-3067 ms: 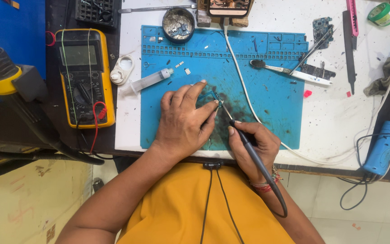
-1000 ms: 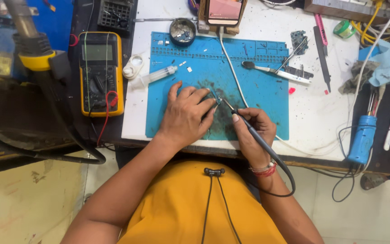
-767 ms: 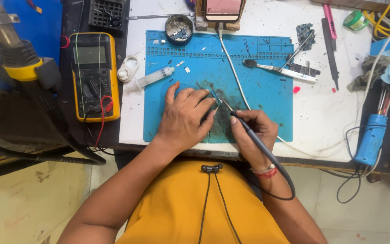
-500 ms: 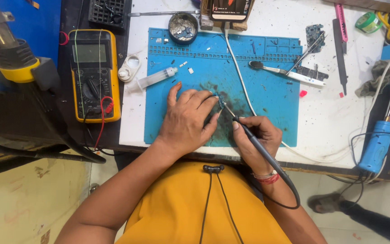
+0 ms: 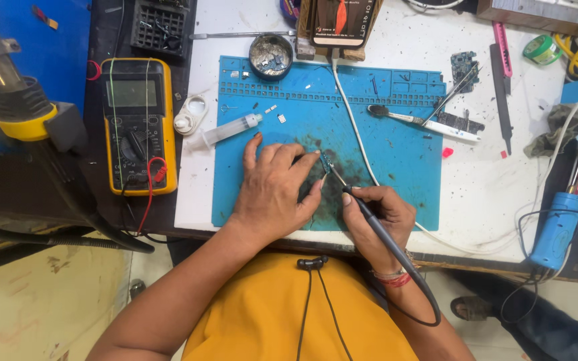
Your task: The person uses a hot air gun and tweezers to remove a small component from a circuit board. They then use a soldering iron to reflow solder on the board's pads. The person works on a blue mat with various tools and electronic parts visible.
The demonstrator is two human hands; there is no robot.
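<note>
The fingers (image 5: 282, 160) of the left hand (image 5: 272, 194) lie spread and flat on the blue mat (image 5: 396, 160), their tips pressing down a small circuit board (image 5: 324, 162) near the mat's middle, over a dark stained patch; the fingers (image 5: 369, 197) of the right hand (image 5: 377, 220) are pressed together in a pen grip, pinching a black soldering iron (image 5: 362, 207) whose tip touches the board's near edge; its cord loops back past the wrist.

At the far left a hot-air tool (image 5: 15, 100) with a yellow collar leans over the dark edge of the desk (image 5: 490, 194); beside it a yellow multimeter (image 5: 138, 127) with a grey rectangular screen lies flat, red and black leads trailing off it; just right of it sits a small white roll (image 5: 190, 115); a clear syringe (image 5: 229, 130) lies slanted across the mat's left edge. Above the mat stands a round tin (image 5: 270, 57) of small parts; to its right a phone (image 5: 342, 20) is propped in a wooden holder, a white cable (image 5: 356, 134) running from it across the mat. Farther right a white-handled brush (image 5: 423, 122) and tweezers (image 5: 453, 93) lie by a dark board; a green roll of tape (image 5: 541, 49) rests near the far corner; a blue cylindrical tool (image 5: 556, 230) lies at the right edge.
</note>
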